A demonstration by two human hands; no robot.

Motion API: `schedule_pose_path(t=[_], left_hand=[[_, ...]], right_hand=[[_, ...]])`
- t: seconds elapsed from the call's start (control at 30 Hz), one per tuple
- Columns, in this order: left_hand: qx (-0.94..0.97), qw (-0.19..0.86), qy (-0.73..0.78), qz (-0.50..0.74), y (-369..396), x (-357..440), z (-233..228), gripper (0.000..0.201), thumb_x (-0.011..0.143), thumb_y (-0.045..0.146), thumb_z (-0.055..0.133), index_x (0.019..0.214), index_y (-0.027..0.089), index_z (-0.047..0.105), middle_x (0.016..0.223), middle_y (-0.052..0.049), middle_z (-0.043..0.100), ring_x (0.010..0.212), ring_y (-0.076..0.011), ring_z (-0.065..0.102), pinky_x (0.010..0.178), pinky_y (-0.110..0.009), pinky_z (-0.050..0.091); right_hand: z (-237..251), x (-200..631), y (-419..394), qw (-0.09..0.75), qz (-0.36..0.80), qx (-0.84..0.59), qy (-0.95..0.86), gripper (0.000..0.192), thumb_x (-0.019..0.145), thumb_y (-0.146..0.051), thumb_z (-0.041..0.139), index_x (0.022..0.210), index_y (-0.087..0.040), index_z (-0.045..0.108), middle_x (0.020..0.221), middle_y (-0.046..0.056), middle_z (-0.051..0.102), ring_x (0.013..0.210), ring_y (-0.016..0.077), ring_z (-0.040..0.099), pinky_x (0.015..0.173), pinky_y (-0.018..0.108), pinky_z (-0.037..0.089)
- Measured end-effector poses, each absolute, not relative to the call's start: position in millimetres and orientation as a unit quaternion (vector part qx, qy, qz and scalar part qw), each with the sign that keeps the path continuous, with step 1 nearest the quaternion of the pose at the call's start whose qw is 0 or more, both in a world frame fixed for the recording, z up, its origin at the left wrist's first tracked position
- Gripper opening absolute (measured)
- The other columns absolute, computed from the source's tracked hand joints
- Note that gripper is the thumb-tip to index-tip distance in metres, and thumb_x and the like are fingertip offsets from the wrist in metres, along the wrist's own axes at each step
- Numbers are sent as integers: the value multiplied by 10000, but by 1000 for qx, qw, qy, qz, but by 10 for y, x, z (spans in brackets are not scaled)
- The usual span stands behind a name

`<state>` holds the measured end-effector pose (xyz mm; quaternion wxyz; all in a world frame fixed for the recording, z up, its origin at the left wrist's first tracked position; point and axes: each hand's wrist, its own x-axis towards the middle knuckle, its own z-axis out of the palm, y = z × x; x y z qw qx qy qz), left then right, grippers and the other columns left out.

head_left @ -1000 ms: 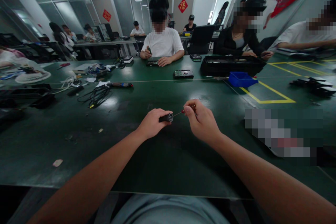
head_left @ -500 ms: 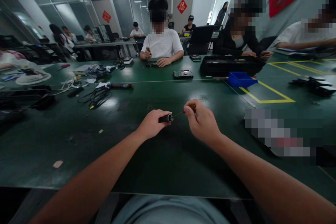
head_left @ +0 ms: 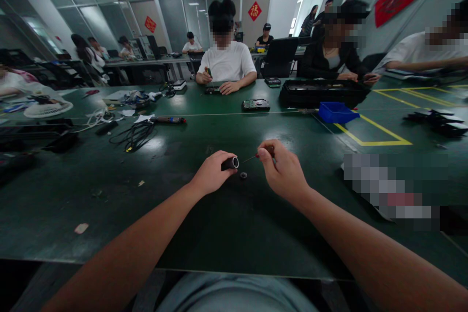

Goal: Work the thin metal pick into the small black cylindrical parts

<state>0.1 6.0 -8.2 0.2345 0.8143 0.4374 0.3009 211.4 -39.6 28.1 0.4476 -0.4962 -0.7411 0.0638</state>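
Observation:
My left hand (head_left: 214, 171) is closed around a black cylindrical tube (head_left: 229, 164), whose round, light-rimmed open end faces right. In my right hand (head_left: 280, 163) is a thin screwdriver (head_left: 250, 158), its shaft pointing left at the tube's mouth with a small gap between them. The screwdriver's handle is mostly covered by my fingers. Just below the gap, a small round dark part (head_left: 243, 175) shows near the table surface; whether it rests there or is still falling I cannot tell.
A green table (head_left: 204, 234) spreads under my arms. Left lie a black cable (head_left: 137, 134) and a pen-like tool (head_left: 168, 120). Ahead are a circuit-board device (head_left: 256, 105), a blue bin (head_left: 337, 112) and a long black casing (head_left: 321, 92). A co-worker (head_left: 226, 66) sits opposite.
The small round part that was at the tube's mouth has come out and is now below it. The screwdriver's tip has drawn slightly away from the tube.

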Motion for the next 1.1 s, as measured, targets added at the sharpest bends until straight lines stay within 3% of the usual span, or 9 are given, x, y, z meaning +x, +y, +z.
schedule_pose_path(t=[0.3,0.5,0.77,0.93,1.1], left_hand=[[825,240,439,264,-39,56,-36,416,922,199,520,1337,207,495,1337,-92,571,1232,-250,543,1067,-428,434],[860,167,457,155,-73,173,-36,372,901,495,589,1168,237,621,1075,-68,662,958,-262,637,789,-378,512],[899,73,425,71,-91,295,7,287,930,434,555,1113,250,676,1013,-75,649,943,-256,631,713,-324,488],[883,136,435,112,-69,240,14,288,912,467,586,1056,228,655,992,-51,676,844,-229,641,678,-322,473],[819,231,460,255,54,64,63,272,897,467,599,997,224,665,934,-31,688,826,-195,624,709,-311,461]], right_hand=[[340,2121,-439,473,52,-489,-731,143,991,-299,436,963,-210,543,786,34,646,691,181,626,647,316,445],[344,2125,-433,484,43,-484,-728,143,995,-303,434,971,-211,541,801,35,646,702,183,628,649,321,450],[333,2123,-439,490,48,-481,-726,138,995,-312,439,966,-222,539,803,33,647,715,190,633,660,329,456],[342,2129,-439,482,53,-486,-727,136,993,-309,441,969,-220,540,803,35,652,707,188,634,649,327,453],[353,2142,-440,482,58,-484,-728,139,993,-314,444,971,-219,543,792,33,654,709,189,637,637,321,451]])
